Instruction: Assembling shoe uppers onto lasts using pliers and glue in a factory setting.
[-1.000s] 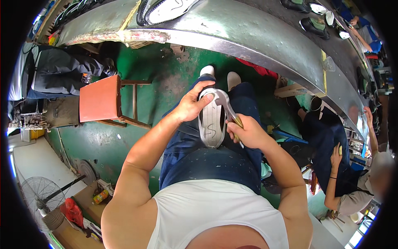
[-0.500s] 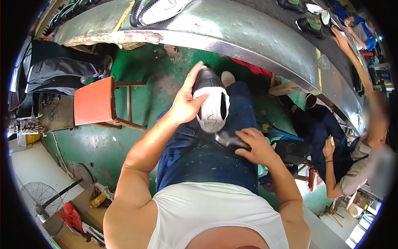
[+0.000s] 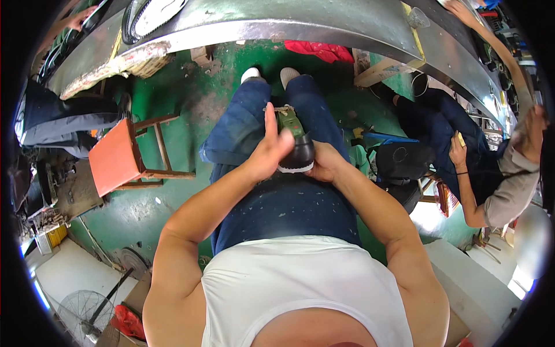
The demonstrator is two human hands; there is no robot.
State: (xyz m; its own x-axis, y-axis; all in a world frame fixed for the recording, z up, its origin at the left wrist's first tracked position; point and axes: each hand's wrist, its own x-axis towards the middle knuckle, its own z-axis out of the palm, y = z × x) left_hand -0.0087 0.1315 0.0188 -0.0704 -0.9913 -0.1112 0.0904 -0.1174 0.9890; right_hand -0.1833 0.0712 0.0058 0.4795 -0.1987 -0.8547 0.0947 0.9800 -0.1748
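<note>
A shoe with a green camouflage upper and a shiny black end sits over my lap, between my thighs. A whitish edge shows along its near end. My right hand is closed round the right side of that black end, its fingertips partly hidden beneath the shoe. At the shoe's left side is my left hand, its fingers stretched out and its thumb blurred. Whether the left palm touches the shoe I cannot tell.
A metal-topped bench curves across the front, with a black-rimmed white sole on it. An orange-seated stool stands left. On the right a co-worker sits near a black bag. Red cloth lies under the bench.
The shoe has been turned over from sole up to upper up and brought nearer my body. My right hand has gone from a hammer, now out of sight, to the shoe. The view has shifted.
</note>
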